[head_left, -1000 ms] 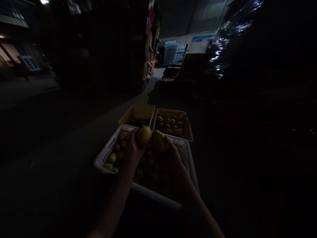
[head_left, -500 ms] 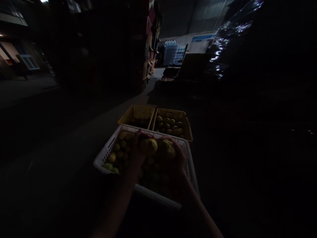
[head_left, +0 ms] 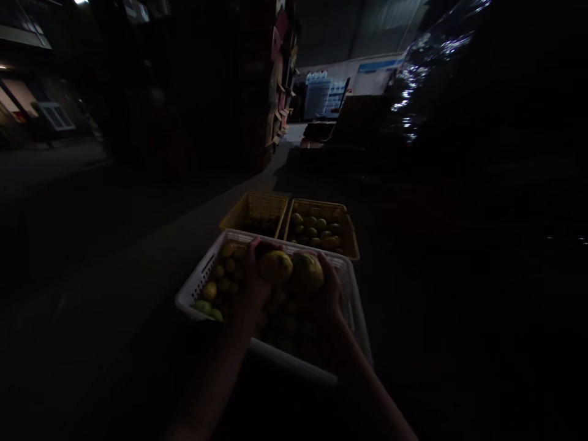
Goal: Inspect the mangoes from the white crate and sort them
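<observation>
Above a white plastic crate (head_left: 294, 361), each of my hands holds a yellow-green lemon. My left hand (head_left: 255, 269) is closed around the left lemon (head_left: 276, 267), thumb along its side. The right lemon (head_left: 307, 271) sits in my right hand (head_left: 331, 285), whose fingers wrap its far and right sides. The two fruits are side by side, almost touching. Below them, several loose lemons (head_left: 210, 290) fill the white crate, yellow and green ones mixed. Deep shadow hides the fruit beneath my wrists.
Beyond the white crate stand two yellow crates: the left one (head_left: 250, 202) holds dark fruit low down, the right one (head_left: 350, 229) several lemons. Stacked boxes (head_left: 274, 92) rise behind. Shiny plastic wrap (head_left: 408, 86) covers a dark stack at right. Bottled packs (head_left: 316, 95) stand far back.
Both lemons have turned slightly in my hands, the right one showing more of its side. My hands stay over the white crate, and the view has shifted a little.
</observation>
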A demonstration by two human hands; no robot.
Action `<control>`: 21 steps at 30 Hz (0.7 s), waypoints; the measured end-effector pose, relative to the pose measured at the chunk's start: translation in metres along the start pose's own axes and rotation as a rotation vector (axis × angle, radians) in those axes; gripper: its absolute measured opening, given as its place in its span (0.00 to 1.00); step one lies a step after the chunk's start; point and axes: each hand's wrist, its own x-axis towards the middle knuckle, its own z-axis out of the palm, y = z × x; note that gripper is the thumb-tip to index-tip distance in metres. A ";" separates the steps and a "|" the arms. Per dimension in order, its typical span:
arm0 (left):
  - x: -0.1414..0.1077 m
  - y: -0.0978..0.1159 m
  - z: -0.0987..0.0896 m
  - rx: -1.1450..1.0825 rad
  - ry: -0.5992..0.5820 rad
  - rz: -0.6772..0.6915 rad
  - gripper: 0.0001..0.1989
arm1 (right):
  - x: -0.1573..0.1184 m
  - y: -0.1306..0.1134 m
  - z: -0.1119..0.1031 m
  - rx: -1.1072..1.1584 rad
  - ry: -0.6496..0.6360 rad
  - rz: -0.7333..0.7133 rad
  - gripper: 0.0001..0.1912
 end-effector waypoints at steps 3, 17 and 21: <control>0.003 -0.005 0.001 -0.049 0.070 -0.096 0.15 | 0.012 0.011 0.000 0.077 0.133 0.081 0.15; 0.012 -0.011 0.000 -0.158 0.257 -0.393 0.11 | 0.009 0.012 -0.007 0.060 -0.029 0.096 0.10; 0.011 -0.013 -0.001 -0.152 0.215 -0.409 0.12 | 0.021 0.015 -0.008 0.133 -0.077 0.228 0.11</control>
